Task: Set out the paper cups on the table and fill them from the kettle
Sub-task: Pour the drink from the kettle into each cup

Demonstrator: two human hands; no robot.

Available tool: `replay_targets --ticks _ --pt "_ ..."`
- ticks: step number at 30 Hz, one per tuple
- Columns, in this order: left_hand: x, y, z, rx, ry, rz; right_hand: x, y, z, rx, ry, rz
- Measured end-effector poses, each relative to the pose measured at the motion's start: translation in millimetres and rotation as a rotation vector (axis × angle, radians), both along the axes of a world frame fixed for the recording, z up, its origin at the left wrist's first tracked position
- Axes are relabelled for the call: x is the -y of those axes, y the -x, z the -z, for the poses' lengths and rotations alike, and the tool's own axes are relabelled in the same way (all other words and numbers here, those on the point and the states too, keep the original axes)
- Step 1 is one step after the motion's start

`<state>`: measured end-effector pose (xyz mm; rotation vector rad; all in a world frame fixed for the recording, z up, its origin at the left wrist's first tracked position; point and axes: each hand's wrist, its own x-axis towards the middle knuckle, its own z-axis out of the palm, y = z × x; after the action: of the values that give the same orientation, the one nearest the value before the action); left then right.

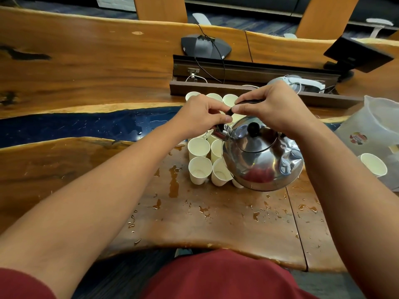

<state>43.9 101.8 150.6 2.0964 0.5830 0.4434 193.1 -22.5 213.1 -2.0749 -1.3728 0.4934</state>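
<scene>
A shiny steel kettle point(261, 156) hangs tilted to the left above a cluster of white paper cups point(199, 169) on the wooden table point(216, 223). My right hand point(269, 106) grips the kettle's black handle from above. My left hand point(203, 114) pinches the black spout cap lever at the spout, fingers curled. The spout points down at the cups in the middle of the cluster. Three more cups point(230, 99) stand in a row behind my hands. Part of the cluster is hidden under the kettle.
Water puddles and drops point(173, 184) cover the table in front of the cups. A translucent plastic jug point(373, 130) and a lone cup point(373, 164) stand at the right. A cable trough point(248, 83) and a black conference phone point(205, 47) lie behind.
</scene>
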Motion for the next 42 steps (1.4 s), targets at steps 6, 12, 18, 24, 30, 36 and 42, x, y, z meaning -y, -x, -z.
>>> replay_targets --ticks 6,12,18,24,30,36,42 --pt "1.1 0.4 0.7 0.008 0.009 -0.003 0.0 0.5 -1.0 0.012 0.002 -0.01" --pt "2.1 -0.1 -0.9 0.007 0.007 -0.004 1.2 -2.0 0.0 0.004 -0.001 -0.02" --pt "-0.2 -2.5 -2.2 0.001 -0.016 -0.006 6.3 -1.6 5.9 -0.048 -0.059 0.026" --pt "-3.9 -3.5 -3.1 -0.009 -0.056 0.003 11.3 0.7 10.8 -0.147 -0.127 0.041" --pt "-0.2 -0.4 -6.6 -0.001 -0.019 0.024 16.4 5.1 6.1 -0.15 -0.141 0.03" --pt "8.6 4.8 -11.1 -0.007 0.006 0.045 27.6 8.9 2.2 -0.152 -0.127 0.04" --pt "18.0 11.2 -9.8 -0.009 0.055 0.039 37.1 14.8 2.3 -0.156 -0.099 0.042"
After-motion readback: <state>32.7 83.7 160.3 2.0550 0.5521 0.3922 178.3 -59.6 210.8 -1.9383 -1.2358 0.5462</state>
